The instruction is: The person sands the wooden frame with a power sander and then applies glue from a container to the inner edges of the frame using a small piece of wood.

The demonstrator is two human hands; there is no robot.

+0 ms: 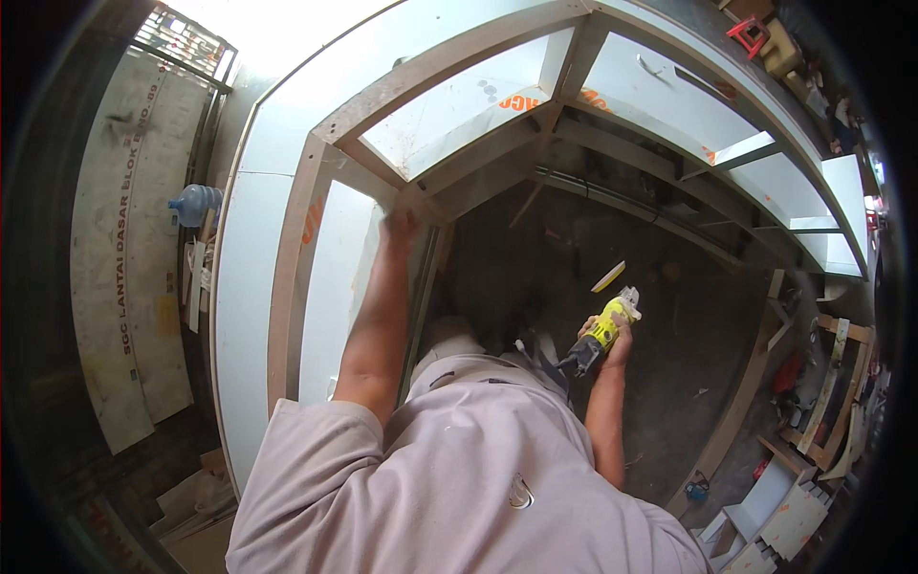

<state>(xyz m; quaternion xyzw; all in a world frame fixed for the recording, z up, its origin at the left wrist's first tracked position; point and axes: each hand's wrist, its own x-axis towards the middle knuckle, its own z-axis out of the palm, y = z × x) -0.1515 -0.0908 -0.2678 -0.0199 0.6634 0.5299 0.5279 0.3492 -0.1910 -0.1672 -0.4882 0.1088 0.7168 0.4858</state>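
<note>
My right hand [620,346] is wrapped round the body of a yellow-green angle grinder [602,330] with a dark rear end. Its disc [608,276] shows edge-on as a thin pale and yellow strip, apart from the wood. Reaching forward, my left hand [404,226] touches the inner side of a curved wooden frame [368,163] near one of its corners. Haze and blur hide how its fingers lie there. White panels [330,263] with orange print line the frame, which bends around in front of me.
Tall pale boards [134,258] lean at the far left, beside a blue water jug [198,205]. A red plastic stool [749,36] stands at the far right. Wooden frames [830,383] and white board pieces [755,507] lie at the lower right. Dark floor [688,335] spreads inside the curve.
</note>
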